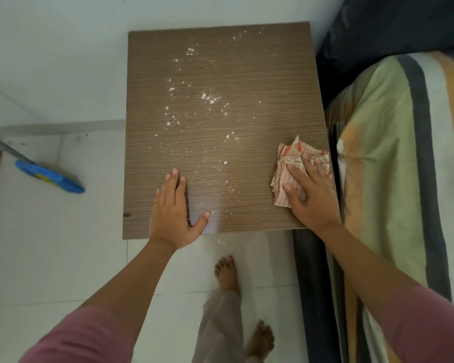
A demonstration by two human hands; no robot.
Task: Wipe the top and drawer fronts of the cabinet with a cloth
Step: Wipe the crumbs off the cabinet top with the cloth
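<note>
The brown wood-grain cabinet top [260, 74] fills the middle of the view, seen from above. White powder specks [207, 98] are scattered down its centre. A crumpled orange-and-white checked cloth [290, 163] lies near the top's right edge. My right hand [312, 195] presses flat on the cloth, fingers spread. My left hand [172, 208] rests flat and empty on the top near its front edge, left of centre. The drawer fronts are hidden below the top.
A bed with a striped green, orange and grey cover [393, 166] stands tight against the cabinet's right side. A blue mop head [50, 178] with a grey handle lies on the white tiled floor at left. My bare feet [227, 273] stand in front of the cabinet.
</note>
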